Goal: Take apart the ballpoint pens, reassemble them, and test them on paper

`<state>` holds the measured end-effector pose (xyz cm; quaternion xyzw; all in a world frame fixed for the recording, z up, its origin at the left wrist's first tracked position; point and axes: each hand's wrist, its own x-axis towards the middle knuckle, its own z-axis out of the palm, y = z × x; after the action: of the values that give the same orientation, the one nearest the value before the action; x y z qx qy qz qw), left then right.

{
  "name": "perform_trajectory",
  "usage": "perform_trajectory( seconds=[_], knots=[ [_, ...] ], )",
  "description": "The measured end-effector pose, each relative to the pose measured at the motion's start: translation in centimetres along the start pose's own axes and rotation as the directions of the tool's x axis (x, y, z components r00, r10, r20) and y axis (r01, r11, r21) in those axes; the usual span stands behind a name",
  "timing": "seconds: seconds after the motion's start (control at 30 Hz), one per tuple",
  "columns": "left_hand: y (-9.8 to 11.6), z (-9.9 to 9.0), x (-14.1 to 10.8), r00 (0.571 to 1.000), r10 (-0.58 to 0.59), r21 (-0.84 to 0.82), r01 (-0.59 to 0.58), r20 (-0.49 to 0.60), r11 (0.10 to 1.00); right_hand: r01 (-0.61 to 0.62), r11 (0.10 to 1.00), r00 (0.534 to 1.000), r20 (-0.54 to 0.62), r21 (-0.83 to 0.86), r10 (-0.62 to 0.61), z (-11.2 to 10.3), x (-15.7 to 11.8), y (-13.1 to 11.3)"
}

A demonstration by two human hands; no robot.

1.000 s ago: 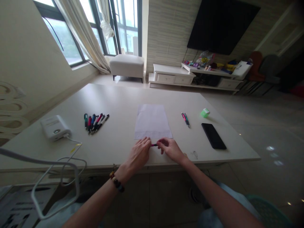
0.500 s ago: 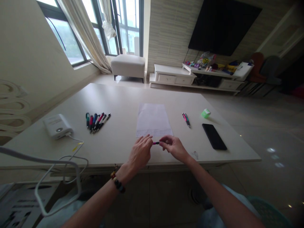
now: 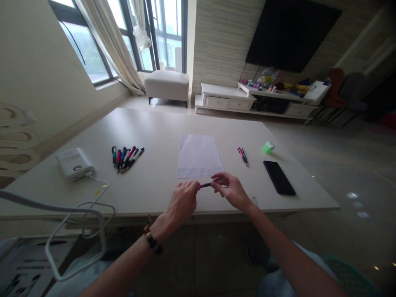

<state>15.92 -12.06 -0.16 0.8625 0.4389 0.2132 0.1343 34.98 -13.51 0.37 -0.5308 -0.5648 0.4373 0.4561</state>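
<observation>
A pink and black pen (image 3: 206, 185) is held level between my two hands, just above the near part of the white table. My left hand (image 3: 185, 196) is closed round its pink end, which the fingers mostly hide. At the black end, my right hand (image 3: 227, 189) pinches the pen between thumb and fingers; the tip is hidden there. Just beyond my hands lies a sheet of paper (image 3: 200, 154) with rows of small marks along its near edge. To the right, two pens (image 3: 243, 156) lie side by side on the table.
Several pens (image 3: 125, 159) lie grouped at the left, near a white device (image 3: 75, 164) with a looping cable (image 3: 100, 214). A black phone (image 3: 279, 177) and a small green and white object (image 3: 268, 147) are at the right. The table's near edge (image 3: 216, 212) runs under my forearms.
My right hand has shifted slightly right, and more of the pen's black part shows between my hands. My left fingers, stretched out before, are now curled round the pen.
</observation>
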Motion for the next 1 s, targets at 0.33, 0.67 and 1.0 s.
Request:
perform_trajectory(
  seconds=[0.33, 0.67, 1.0],
  knots=[
    [-0.06, 0.28, 0.01, 0.999, -0.034, -0.091, 0.034, 0.003, 0.995, -0.021, 1.0, 1.0, 0.001, -0.008, 0.021, -0.01, 0.18, -0.16],
    [0.32, 0.68, -0.02, 0.995, -0.099, -0.273, 0.099, 0.014, 0.957, 0.031, 1.0, 0.995, -0.099, 0.001, -0.031, 0.08, 0.25, -0.43],
    [0.34, 0.83, -0.03, 0.992, -0.121, -0.303, 0.121, 0.017, 0.945, 0.03, 0.999, 0.996, -0.085, 0.045, -0.026, 0.08, 0.36, -0.43]
  ],
)
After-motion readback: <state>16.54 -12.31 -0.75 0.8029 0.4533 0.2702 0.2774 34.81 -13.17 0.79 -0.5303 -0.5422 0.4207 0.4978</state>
